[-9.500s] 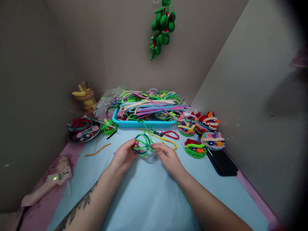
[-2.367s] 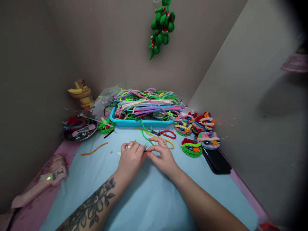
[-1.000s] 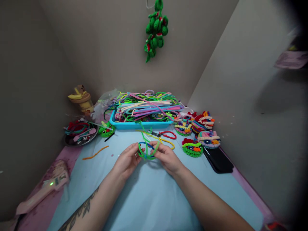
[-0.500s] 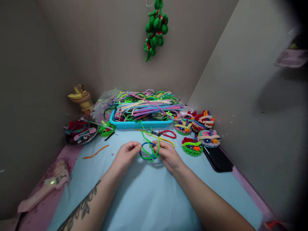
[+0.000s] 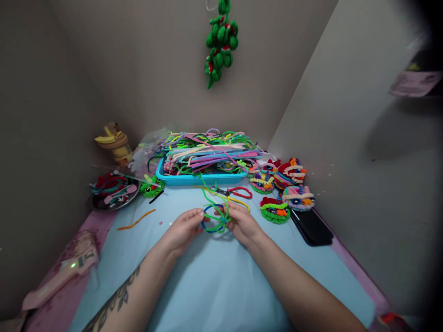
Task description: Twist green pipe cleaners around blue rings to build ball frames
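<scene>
- Holding a green-and-blue ring (image 5: 223, 220) of fuzzy stems at the centre of the frame, between both hands.
- Pinching its left rim with the left hand (image 5: 187, 228), thumb and forefinger drawn narrow.
- Gripping its right side with the right hand (image 5: 242, 223), fingers curled in, some tips hidden behind green stems.
- Just beyond the ring, crowding any forward reach: a loose green strand (image 5: 205, 188), red-handled scissors (image 5: 225, 192) and a yellow loop (image 5: 246, 206).
- Behind these, mid-frame, the front edge of a blue tray (image 5: 204, 180), heaped above its rim with pastel stems (image 5: 221, 154).
- Right of centre, near the right hand, a red-and-green braided piece (image 5: 275, 212); farther right, along the table's edge, a black phone (image 5: 313, 229).
- Left of centre, well apart from the left hand, an orange strand (image 5: 136, 220); towards the left edge, a metal bowl (image 5: 134, 197) and, lower, a pink glue gun (image 5: 62, 279).
- Towards the bottom of the frame, open room on blue cloth (image 5: 211, 286) between the forearms.
- Bounded left, back and right by grey walls (image 5: 155, 69).
</scene>
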`<move>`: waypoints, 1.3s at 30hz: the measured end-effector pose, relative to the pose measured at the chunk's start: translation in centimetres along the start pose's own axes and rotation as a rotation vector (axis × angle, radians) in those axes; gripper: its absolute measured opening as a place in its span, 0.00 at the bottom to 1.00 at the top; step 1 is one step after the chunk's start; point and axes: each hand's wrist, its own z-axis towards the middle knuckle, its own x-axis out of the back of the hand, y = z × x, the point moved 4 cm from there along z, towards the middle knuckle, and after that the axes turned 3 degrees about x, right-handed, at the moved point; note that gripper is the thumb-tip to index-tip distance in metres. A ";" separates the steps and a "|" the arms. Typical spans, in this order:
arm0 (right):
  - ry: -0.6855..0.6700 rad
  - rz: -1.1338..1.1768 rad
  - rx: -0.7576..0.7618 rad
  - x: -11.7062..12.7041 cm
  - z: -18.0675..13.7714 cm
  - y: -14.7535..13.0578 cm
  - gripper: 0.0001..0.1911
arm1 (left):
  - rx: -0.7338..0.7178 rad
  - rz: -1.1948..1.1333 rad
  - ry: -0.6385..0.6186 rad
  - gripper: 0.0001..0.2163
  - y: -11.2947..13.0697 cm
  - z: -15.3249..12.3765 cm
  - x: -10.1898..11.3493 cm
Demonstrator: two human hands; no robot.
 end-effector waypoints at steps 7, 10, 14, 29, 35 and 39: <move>-0.044 -0.196 0.087 0.1 0.0 -0.3 0.05 | -0.003 0.000 -0.047 0.09 0.3 -0.2 -0.4; -0.091 -0.314 0.138 -0.2 -0.1 -0.1 0.05 | -0.018 0.007 -0.035 0.09 0.3 -0.2 -0.4; 0.068 -0.294 0.308 0.4 -0.1 -0.4 0.14 | 0.022 -0.172 0.067 0.06 -0.1 0.4 0.7; -0.106 -0.422 0.365 -1.1 -0.4 0.3 0.10 | 0.078 -0.432 0.211 0.05 -1.0 1.0 0.9; -0.114 -0.454 0.433 -1.1 -0.4 0.1 0.09 | 0.098 -0.495 0.263 0.05 -0.8 1.0 1.1; -0.089 -0.568 0.539 -1.2 -1.0 -0.5 0.08 | 0.100 -0.499 0.228 0.06 -0.5 0.7 1.0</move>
